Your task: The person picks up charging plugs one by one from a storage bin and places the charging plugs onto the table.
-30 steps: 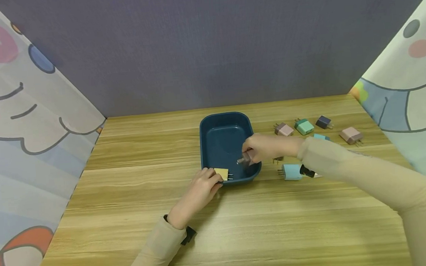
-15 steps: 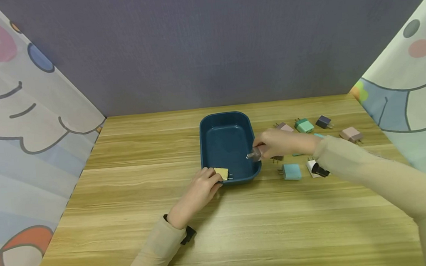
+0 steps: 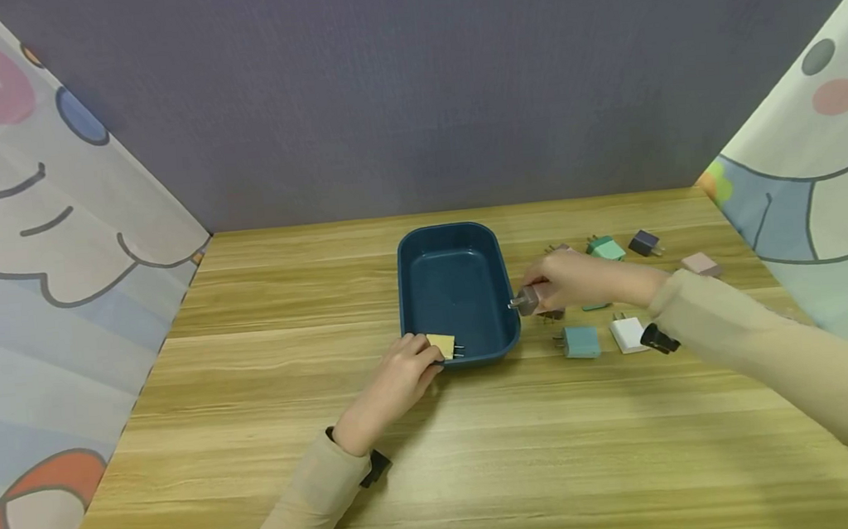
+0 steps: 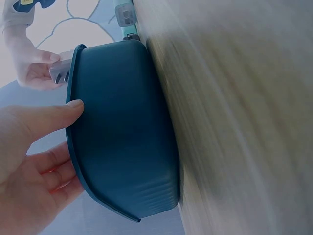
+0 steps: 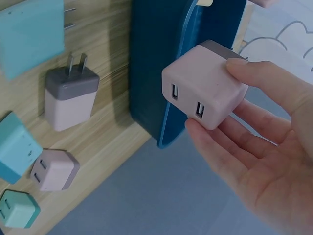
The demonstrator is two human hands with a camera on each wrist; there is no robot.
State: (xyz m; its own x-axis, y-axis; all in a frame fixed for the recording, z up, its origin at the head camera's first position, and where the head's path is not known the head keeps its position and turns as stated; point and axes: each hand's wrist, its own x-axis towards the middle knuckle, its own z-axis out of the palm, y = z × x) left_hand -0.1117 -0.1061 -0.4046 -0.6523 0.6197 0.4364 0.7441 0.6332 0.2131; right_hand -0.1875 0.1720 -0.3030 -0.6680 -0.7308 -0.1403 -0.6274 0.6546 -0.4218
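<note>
My left hand (image 3: pixel 397 374) grips the near-left rim of a dark blue plastic basin (image 3: pixel 453 291). In the left wrist view its thumb (image 4: pixel 63 115) presses the outer side, with the fingers behind the rim. A yellow plug charger (image 3: pixel 441 345) lies inside the basin right by those fingers. My right hand (image 3: pixel 574 276) pinches a pink and grey USB charger (image 5: pixel 205 85) between thumb and fingers. That charger is just at the basin's right rim, its prongs pointing left towards it. Its two USB ports show in the right wrist view.
Several chargers lie on the wooden table right of the basin: a light blue one (image 3: pixel 581 342), a white one (image 3: pixel 628 335), a green one (image 3: pixel 605 248), a dark navy one (image 3: pixel 645 242) and a pink one (image 3: pixel 701 264). A grey panel (image 3: pixel 410 91) rises behind the table.
My right hand has moved right, carrying the pink and grey charger from over the basin to its right rim. The white charger has come into view. My left hand has stayed put.
</note>
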